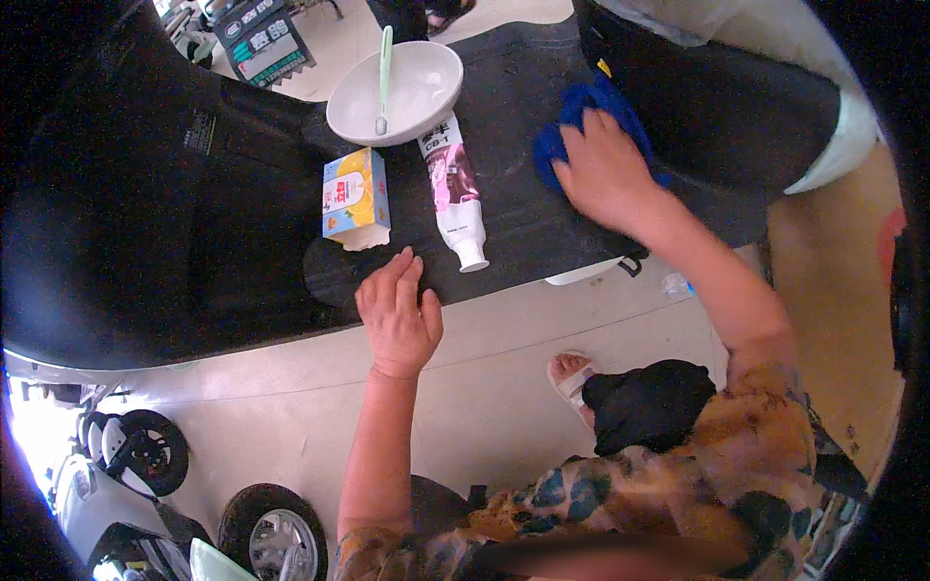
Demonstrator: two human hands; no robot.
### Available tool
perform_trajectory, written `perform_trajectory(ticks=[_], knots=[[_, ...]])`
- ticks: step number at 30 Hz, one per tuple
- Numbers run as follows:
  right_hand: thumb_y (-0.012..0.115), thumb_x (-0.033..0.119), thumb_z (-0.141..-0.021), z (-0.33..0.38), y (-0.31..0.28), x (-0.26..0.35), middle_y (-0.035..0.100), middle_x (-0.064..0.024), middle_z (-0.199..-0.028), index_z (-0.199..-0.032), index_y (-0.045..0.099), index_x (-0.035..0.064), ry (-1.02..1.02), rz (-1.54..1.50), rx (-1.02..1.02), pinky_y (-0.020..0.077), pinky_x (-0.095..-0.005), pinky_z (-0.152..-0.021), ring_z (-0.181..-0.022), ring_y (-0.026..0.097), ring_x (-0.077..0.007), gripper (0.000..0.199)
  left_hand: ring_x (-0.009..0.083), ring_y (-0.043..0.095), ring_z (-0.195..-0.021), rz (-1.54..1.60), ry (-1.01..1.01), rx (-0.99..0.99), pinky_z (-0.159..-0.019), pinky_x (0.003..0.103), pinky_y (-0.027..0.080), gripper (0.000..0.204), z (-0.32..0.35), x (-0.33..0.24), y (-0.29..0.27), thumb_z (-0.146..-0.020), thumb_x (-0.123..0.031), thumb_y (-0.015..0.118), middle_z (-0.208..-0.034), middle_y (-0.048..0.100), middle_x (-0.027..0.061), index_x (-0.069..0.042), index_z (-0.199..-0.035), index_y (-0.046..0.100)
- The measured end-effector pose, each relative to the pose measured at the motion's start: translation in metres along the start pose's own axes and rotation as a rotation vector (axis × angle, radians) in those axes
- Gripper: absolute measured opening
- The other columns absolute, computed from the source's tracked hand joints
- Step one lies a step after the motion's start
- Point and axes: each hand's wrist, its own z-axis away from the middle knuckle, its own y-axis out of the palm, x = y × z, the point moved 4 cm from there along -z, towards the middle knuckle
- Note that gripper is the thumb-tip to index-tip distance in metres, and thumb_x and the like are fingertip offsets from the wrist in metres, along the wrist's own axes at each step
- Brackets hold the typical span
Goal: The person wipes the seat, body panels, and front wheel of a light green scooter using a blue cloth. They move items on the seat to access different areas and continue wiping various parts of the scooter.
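Note:
My right hand presses a bunched dark blue cloth onto the black floor mat of a scooter, close to the black seat base. The cloth is partly hidden under my fingers. My left hand rests at the mat's near edge, its fingers stretched out and nothing in them. Just beyond it stands a small blue and yellow box. To the right of the box lies a white and pink tube, cap toward me. A white bowl with a pale green toothbrush leaning in it sits behind them.
On the right rises the scooter's black seat base; on the left, its dark front panel. A loose wheel and parked scooters are at the lower left. A dark sign stands at the far left on the tiled floor.

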Motion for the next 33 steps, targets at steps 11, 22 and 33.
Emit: perform_trajectory(ticks=[11,22,33], knots=[[0.053,0.05,-0.091,-0.191,0.055,-0.017,0.04,-0.0156,-0.147,-0.136,0.056,0.0282,-0.062,-0.068,-0.189,0.0272,-0.0643,-0.108,-0.139,0.031,-0.0372,0.05,0.0283,0.055,-0.111,0.025,0.014,-0.043,-0.097,0.042,0.037,0.04,-0.005,-0.011,0.01,-0.077,-0.011,0.061,-0.126,0.059,0.0098,-0.004,-0.116,0.06],[0.061,0.021,-0.089,0.052,-0.003,0.02,0.035,-0.0235,-0.149,-0.134,0.054,0.0032,-0.294,-0.12,-0.038,0.0271,-0.0462,-0.115,-0.141,0.03,-0.0369,0.049,0.0295,0.054,-0.111,-0.029,0.014,-0.058,-0.097,0.043,0.037,0.037,0.001,0.001,0.001,-0.082,-0.014,0.058,-0.125,0.059,0.0093,-0.006,-0.117,0.059],[0.068,0.022,-0.081,0.079,0.012,0.0,0.046,-0.0153,-0.143,-0.122,0.064,0.007,-0.207,-0.182,-0.264,0.0344,-0.047,-0.108,-0.135,0.04,-0.0321,0.044,0.03,0.055,-0.112,-0.015,0.031,-0.08,-0.099,0.043,0.038,0.035,0.002,0.004,0.013,-0.08,-0.009,0.058,-0.125,0.061,0.0098,-0.005,-0.115,0.062]])
